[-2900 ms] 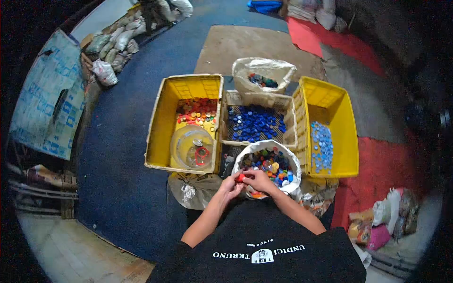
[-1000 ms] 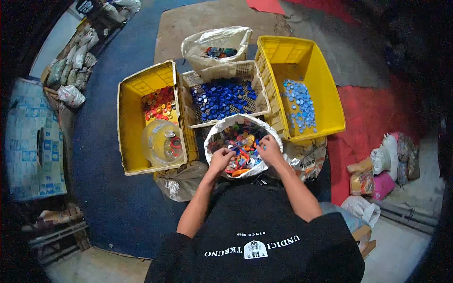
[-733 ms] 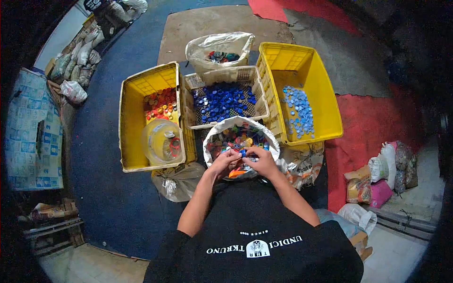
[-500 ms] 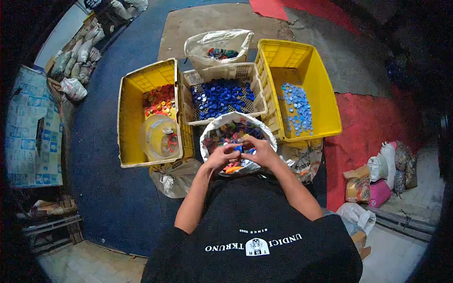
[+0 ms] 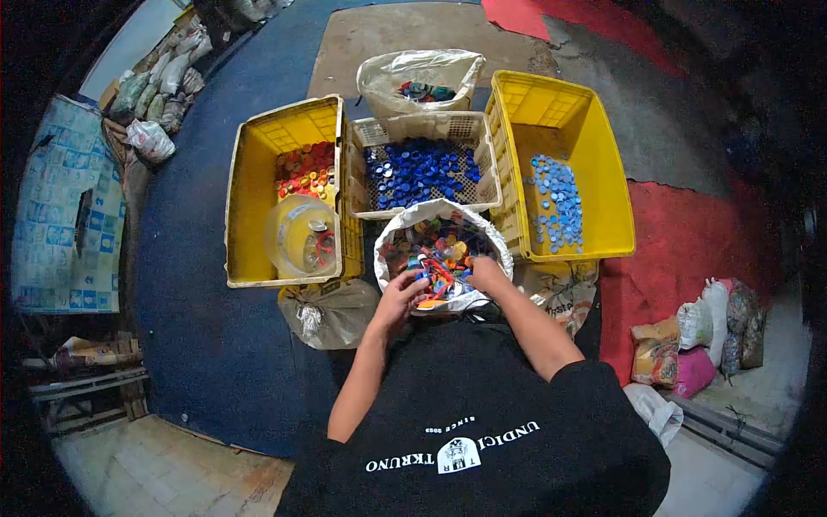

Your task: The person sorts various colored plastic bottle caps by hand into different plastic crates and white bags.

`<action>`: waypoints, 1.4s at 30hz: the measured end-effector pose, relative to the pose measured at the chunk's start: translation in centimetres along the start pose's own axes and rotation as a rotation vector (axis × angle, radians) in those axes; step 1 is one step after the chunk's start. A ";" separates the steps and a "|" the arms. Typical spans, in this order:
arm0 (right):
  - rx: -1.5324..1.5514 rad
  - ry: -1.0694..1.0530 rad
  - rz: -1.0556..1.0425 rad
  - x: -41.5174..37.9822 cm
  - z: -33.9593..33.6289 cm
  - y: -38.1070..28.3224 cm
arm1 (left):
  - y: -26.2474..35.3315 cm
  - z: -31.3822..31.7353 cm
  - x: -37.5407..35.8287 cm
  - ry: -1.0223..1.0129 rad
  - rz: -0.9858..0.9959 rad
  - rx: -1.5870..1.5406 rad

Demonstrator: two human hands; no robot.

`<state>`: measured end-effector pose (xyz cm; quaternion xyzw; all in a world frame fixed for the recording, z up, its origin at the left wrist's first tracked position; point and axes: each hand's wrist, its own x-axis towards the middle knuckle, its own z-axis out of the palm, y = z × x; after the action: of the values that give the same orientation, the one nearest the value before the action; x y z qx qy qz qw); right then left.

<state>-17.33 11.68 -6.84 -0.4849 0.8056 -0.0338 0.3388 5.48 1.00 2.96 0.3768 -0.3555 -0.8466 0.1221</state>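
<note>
A white sack point(image 5: 387, 258) full of mixed bottle caps point(image 5: 448, 250) stands open in front of me. My left hand point(image 5: 401, 295) is over its near left side, thumb and fingers closed around a blue bottle cap point(image 5: 422, 277). Opposite it, my right hand point(image 5: 489, 275) reaches over the right rim, its fingertips down among the caps and partly hidden. A red, ring-like plastic piece point(image 5: 441, 274) lies on the caps between both hands.
Beyond the sack is a white crate point(image 5: 425, 212) of dark blue caps. A yellow crate point(image 5: 233, 224) at left holds red and orange caps and a clear plastic container point(image 5: 289, 237). Light blue caps lie in the right yellow crate point(image 5: 594, 164). Another sack point(image 5: 379, 77) stands behind.
My hands were together over the sack at a blue cap; now they are apart. The right hand has moved right and down into the caps. The whole view has shifted slightly.
</note>
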 end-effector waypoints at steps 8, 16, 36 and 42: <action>0.297 0.426 -0.217 -2.8 -1.4 -0.6 | 0.2 -0.8 -1.2 0.068 0.008 0.152; 1.034 0.314 -0.177 -6.1 -3.1 -3.4 | -0.5 0.2 0.6 -0.014 0.005 0.131; 1.163 0.399 -0.148 -8.3 -6.0 -5.8 | -1.4 0.4 5.9 0.066 0.027 0.151; 1.317 0.422 -0.177 -7.4 -3.8 -5.6 | -0.5 1.6 3.6 -0.084 0.082 0.024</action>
<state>-13.03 13.66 2.04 -0.2254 0.6235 -0.6361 0.3947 1.84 0.47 1.38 0.3275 -0.3855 -0.8517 0.1369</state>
